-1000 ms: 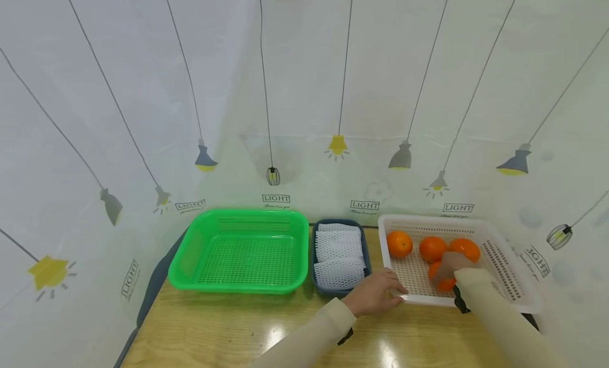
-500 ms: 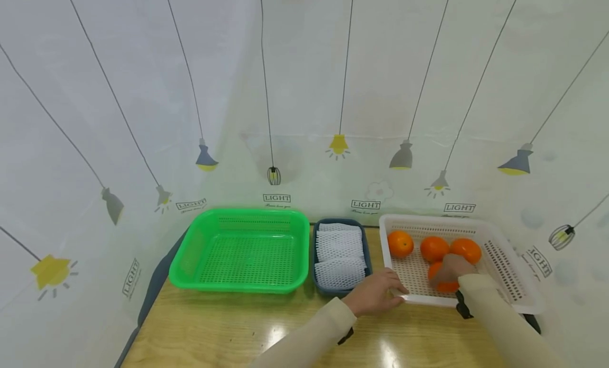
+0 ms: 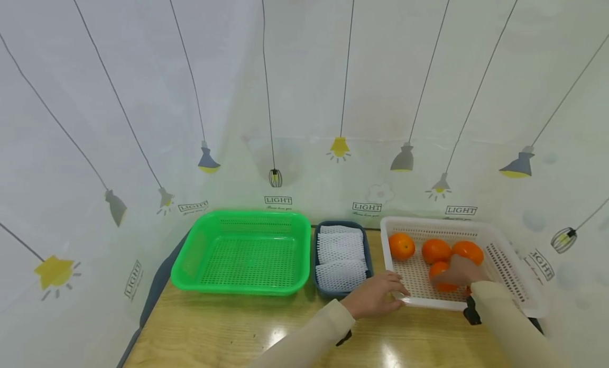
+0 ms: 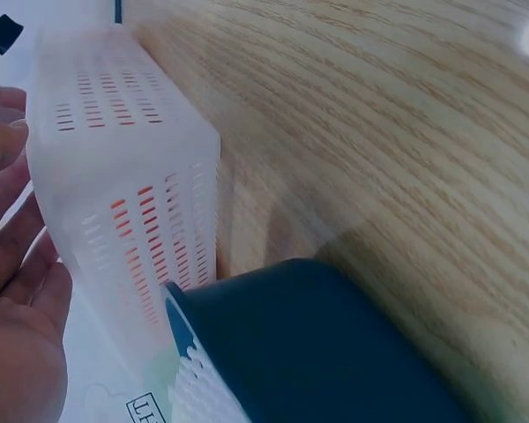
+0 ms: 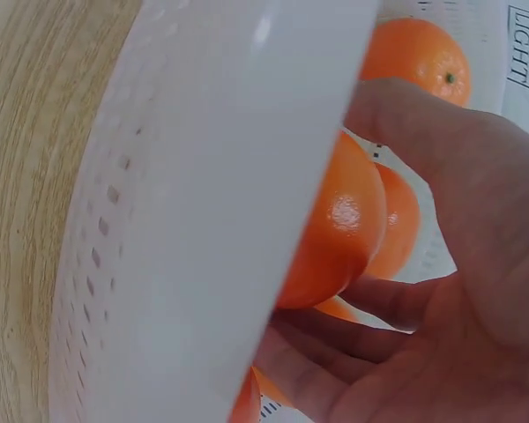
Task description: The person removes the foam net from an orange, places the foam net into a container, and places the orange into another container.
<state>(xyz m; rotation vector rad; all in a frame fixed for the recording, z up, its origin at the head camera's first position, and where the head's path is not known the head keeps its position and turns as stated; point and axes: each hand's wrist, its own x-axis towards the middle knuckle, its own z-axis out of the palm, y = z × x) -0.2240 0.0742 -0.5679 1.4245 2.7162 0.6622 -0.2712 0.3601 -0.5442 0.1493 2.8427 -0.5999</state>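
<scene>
My right hand (image 3: pixel 459 271) reaches into the white basket (image 3: pixel 414 301). Its thumb and fingers curl round an orange (image 5: pixel 339 229) near the front wall, as the right wrist view shows. Further oranges lie around it: one at the left (image 3: pixel 402 246), one behind (image 3: pixel 436 250) and one at the back right (image 3: pixel 468 250). A sliver of orange skin shows under the right hand. My left hand (image 3: pixel 376 295) rests at the basket's front left corner with loosely extended fingers; in the left wrist view some fingertips (image 4: pixel 44 256) are partly hidden by the rim.
Left of the white basket stands a dark blue tray (image 3: pixel 367 251) with white foam net sleeves (image 3: pixel 340 246). Further left is a green basket (image 3: pixel 240 290) with nothing in it. All stand on a wooden table (image 3: pixel 228 325) against a wall covering (image 3: pixel 304 93) printed with lamps.
My right hand has shifted slightly to the right over the front orange, and a sliver of orange skin now shows beneath it. The left hand stays at the basket's corner.
</scene>
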